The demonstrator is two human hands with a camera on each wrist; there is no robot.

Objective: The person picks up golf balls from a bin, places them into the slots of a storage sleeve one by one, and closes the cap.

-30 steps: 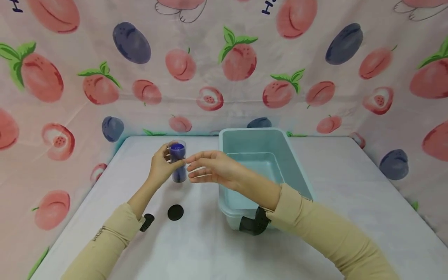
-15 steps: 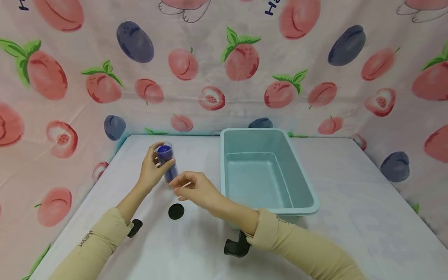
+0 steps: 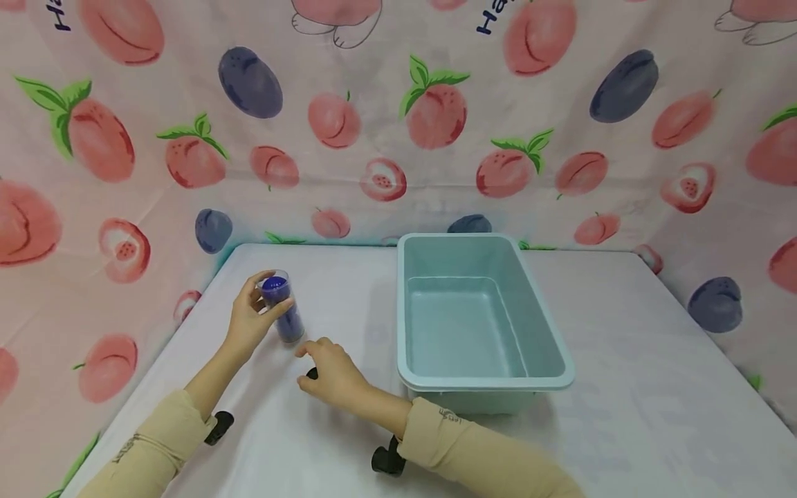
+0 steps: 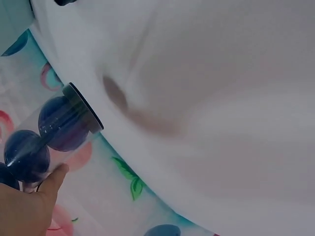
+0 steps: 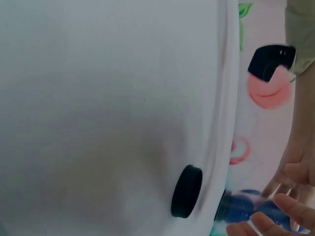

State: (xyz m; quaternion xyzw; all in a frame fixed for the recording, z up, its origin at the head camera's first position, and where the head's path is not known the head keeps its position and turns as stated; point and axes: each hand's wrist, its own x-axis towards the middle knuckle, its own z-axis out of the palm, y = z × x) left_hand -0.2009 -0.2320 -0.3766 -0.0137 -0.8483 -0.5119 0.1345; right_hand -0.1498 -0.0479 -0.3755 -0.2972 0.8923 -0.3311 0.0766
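Note:
My left hand (image 3: 249,321) grips a clear plastic tube (image 3: 290,326) near its upper end, thumb on one side and fingers behind. Several blue balls (image 4: 27,155) are stacked inside it, and the tube has a dark base (image 4: 83,105). Its top, tilted a little to the left, shows no cover. My right hand (image 3: 336,375) reaches over a round black lid (image 5: 187,191), which lies on the white table. In the head view this hand hides most of the lid. Its fingers are spread and loosely bent, with nothing between them.
A pale blue-green plastic tub (image 3: 486,382) stands on the table (image 3: 623,360) right of both hands. Behind the table hangs a fruit-print cloth (image 3: 386,111). Black wrist mounts stick out at both sleeves.
My left hand has carried the tube left and towards me. My right hand has left the tube's side and come down over the black lid.

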